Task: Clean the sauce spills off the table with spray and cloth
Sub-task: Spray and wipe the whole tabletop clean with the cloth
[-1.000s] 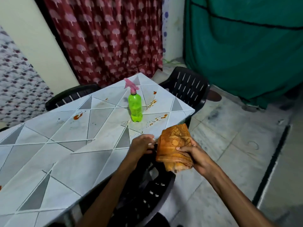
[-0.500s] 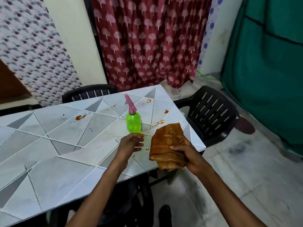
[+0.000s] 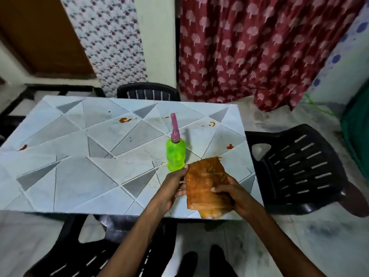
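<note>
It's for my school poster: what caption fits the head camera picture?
Right hand holds an orange cloth at a sauce-spotted table; left hand is beside the green spray bottle.

One table (image 3: pixel 65 176), one spray bottle (image 3: pixel 175 156), one cloth (image 3: pixel 205 182), two hands (image 3: pixel 169 188) (image 3: pixel 235 194), at least three black chairs (image 3: pixel 299 166), about five red sauce spots (image 3: pixel 124 119).

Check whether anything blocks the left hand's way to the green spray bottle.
Nothing visible does. The left hand is right at the near side of the green plastic spray bottle with a pink nozzle. The folded orange cloth, gripped by the right hand, is to the right, not between them.
</note>
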The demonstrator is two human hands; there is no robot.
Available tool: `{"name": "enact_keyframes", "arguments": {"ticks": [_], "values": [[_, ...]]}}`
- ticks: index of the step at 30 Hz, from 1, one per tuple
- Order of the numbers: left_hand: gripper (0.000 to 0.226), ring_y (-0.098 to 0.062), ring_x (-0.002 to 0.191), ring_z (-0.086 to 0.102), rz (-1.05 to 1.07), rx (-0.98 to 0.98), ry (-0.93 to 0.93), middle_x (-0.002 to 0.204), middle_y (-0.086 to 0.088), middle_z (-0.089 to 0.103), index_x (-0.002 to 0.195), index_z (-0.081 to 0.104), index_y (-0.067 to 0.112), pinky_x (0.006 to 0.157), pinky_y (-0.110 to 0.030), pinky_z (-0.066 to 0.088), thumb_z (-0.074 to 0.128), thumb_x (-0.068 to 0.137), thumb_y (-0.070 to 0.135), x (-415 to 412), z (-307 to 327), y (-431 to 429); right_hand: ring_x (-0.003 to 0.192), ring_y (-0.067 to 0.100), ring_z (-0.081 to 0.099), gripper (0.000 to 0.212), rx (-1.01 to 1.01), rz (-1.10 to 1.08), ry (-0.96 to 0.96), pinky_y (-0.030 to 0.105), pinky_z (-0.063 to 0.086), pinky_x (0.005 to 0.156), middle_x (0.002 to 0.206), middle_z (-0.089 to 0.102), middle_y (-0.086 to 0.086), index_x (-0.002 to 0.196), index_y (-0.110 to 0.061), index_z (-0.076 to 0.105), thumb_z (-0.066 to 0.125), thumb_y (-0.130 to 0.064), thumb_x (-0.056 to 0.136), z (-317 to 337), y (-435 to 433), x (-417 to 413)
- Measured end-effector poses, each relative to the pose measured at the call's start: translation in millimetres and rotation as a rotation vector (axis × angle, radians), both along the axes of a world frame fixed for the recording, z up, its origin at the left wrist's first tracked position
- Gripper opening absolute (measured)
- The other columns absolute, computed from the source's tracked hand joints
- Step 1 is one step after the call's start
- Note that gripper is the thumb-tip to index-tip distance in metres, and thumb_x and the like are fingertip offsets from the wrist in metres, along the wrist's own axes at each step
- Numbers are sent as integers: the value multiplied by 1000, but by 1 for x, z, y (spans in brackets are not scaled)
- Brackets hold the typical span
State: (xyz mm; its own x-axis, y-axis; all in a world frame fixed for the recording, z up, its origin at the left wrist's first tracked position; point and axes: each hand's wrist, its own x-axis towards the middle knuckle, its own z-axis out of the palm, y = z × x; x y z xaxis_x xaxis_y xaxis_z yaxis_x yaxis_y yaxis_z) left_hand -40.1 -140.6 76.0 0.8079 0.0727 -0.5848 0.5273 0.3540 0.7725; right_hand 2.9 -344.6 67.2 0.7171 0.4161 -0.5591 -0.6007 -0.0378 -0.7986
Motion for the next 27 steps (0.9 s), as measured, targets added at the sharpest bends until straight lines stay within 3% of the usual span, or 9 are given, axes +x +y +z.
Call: {"name": "enact_keyframes", "arguments": {"ticks": [6,9,11,14,16,18,20,23,27], "values": [[19,-15,67,63,240,81,19,86,-3,69,106,65,14,61,-25,54,70,89,21,-22,-12,-4,102,22,72,45,-38,396,-41,34,58,84,111,76,6,121,-15,62,69,8,83,-21,6,34],[23,-19,68,65,433,130,8,90,-10,69,111,64,9,68,-31,55,70,89,11,-34,-20,-2,109,26,70,45,-9,528,-15,40,58,89,118,73,10,126,-12,62,74,0,84,-27,22,48],[19,-19,66,66,582,138,4,88,-11,68,108,63,10,64,-30,57,68,90,6,-44,-18,1,108,33,70,50,6,595,25,44,61,80,120,72,14,127,-8,63,80,-11,80,-28,38,54],[18,-18,66,66,780,147,-21,85,-9,66,105,62,11,57,-28,56,65,91,1,-61,-17,16,87,29,73,39,40,592,95,37,60,56,111,74,17,121,-3,66,74,-9,83,-34,69,51],[20,-20,68,63,882,184,-23,86,-10,61,103,61,13,55,-28,54,66,89,-1,-70,-19,31,78,26,73,46,54,587,116,34,57,51,106,73,17,119,0,65,80,-11,77,-37,95,45],[29,-22,64,59,980,212,-2,84,-10,56,104,58,17,51,-28,52,66,88,-5,-78,-24,50,76,26,71,72,43,571,102,34,55,50,102,71,16,119,2,63,95,-18,58,-42,123,40],[43,-22,61,57,1036,248,13,82,-10,54,115,53,22,52,-32,52,65,87,-8,-84,-32,74,72,27,69,63,5,528,93,34,54,47,98,69,15,116,-3,61,91,-6,61,-46,155,37],[55,-25,70,58,995,326,29,91,-13,53,128,51,31,62,-40,56,65,89,-5,-87,-47,117,61,23,64,54,-93,534,-33,30,50,45,92,66,13,117,-11,54,79,6,72,-51,208,33],[45,-29,80,62,933,394,53,98,-14,54,120,59,28,61,-36,57,65,88,-3,-79,-69,184,83,23,62,48,-386,577,-426,29,51,66,102,64,8,117,-22,48,74,-2,81,-65,287,39]]}}
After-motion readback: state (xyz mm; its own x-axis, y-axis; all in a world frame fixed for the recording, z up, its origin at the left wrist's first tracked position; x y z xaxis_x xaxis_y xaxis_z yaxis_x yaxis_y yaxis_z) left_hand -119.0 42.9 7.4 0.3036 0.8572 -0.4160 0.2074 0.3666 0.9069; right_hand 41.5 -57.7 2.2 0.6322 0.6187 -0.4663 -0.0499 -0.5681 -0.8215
